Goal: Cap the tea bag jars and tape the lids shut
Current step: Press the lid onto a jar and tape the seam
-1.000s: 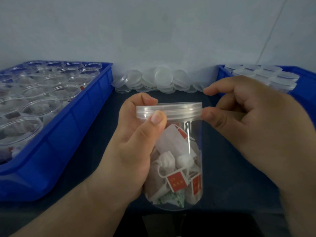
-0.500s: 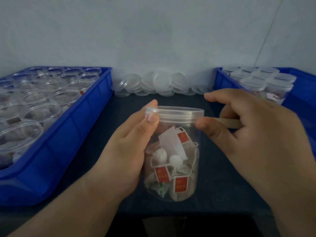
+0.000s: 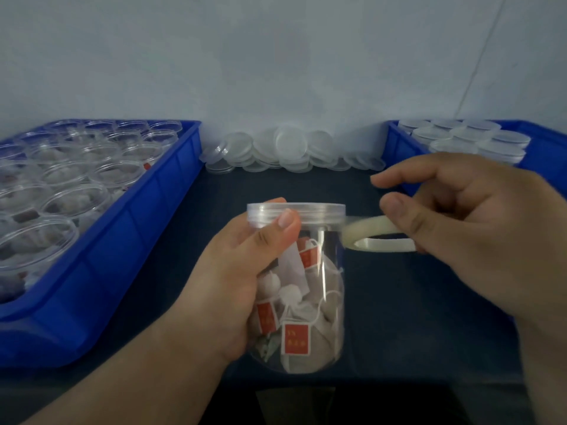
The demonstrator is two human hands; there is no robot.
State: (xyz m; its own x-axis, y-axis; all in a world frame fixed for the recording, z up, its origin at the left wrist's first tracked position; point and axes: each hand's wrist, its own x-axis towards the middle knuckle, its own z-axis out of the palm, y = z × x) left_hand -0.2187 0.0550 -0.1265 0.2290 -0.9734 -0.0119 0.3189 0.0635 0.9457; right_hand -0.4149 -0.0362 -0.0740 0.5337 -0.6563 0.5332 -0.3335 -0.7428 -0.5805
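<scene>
A person's view down onto a dark surface [image 3: 399, 302], with a clear plastic tea bag jar [image 3: 319, 302] at the centre. The jar is upright, its long axis vertical. Whether its base touches the surface cannot be told. Inside it are tea bags [image 3: 296, 335] with red paper tags. A clear screw lid [image 3: 316, 213] is already on the jar.

The left hand [image 3: 233, 271] wraps the jar's left side, fingers curled around the wall. Its thumb presses the front of the lid's rim.

Just right of the lid, at lid height, the right hand [image 3: 460, 228] grasps a pale tape roll [image 3: 380, 237]. The thumb is on top of the roll, the other fingers [image 3: 399, 179] are loosely bent above and behind, and the roll lies nearly flat. A short clear strip of tape [image 3: 352, 216] bridges from the roll to the lid's right edge.

The next move probably hinges on this: the tape must travel level around the lid's seam, across the jar's upright axis. The right hand is nearer and would feed the tape while the left hand steadies or turns the jar.

Left of the jar, a blue crate [image 3: 171, 210] holds open jars [image 3: 61, 204] waiting for lids. Behind the jar is a heap of loose lids [image 3: 291, 145]. To its right rear, a second blue crate [image 3: 395, 133] holds capped jars [image 3: 469, 139].
</scene>
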